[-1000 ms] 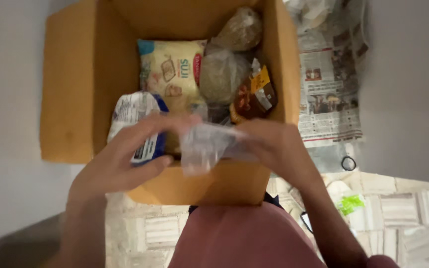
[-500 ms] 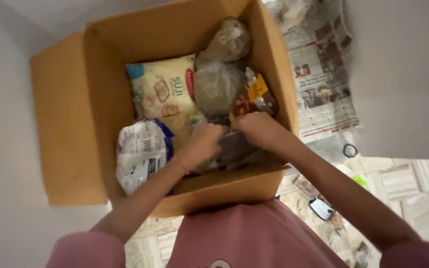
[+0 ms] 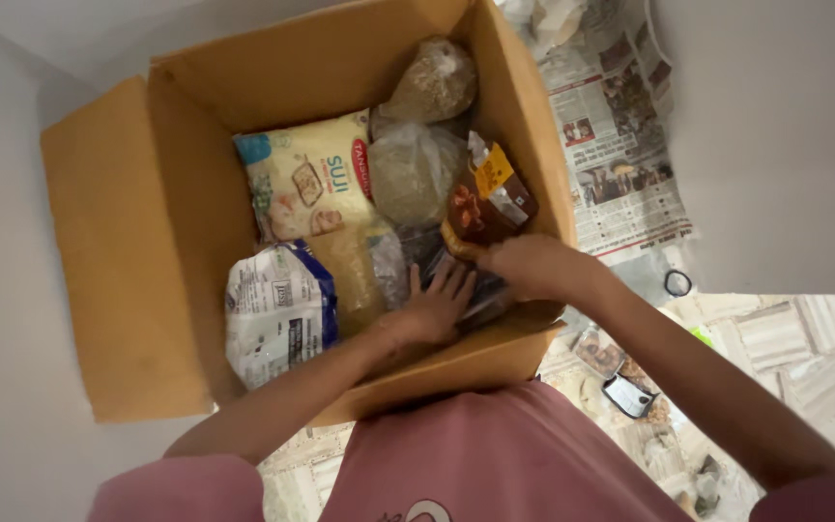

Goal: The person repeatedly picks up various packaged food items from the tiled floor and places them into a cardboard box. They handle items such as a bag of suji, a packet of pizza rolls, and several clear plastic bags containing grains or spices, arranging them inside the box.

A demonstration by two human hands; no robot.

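Since the earlier frame both hands have gone down into the box (image 3: 118,251), and the clear bag held above its near edge now lies low in the near right corner. The left hand (image 3: 434,307) lies flat, fingers spread, pressing on that bag (image 3: 480,290), which looks dark and crinkly under the palm. The right hand (image 3: 526,263) is curled over the bag's right end, just beside the box's right wall; whether it grips the bag or only pushes, I cannot tell. The step looks like settling the bag into the gap; the next move would call for easing both hands out without dragging the soft plastic back up.

Left of the hands lies a glossy white and blue pouch (image 3: 277,314). Farther in sit a brown packet (image 3: 487,205), a cloudy grain bag (image 3: 416,172), a flat yellow pack (image 3: 309,179), and farthest a lumpy tan bag (image 3: 434,82). Newspaper (image 3: 620,145) lies right of the corrugated cardboard.
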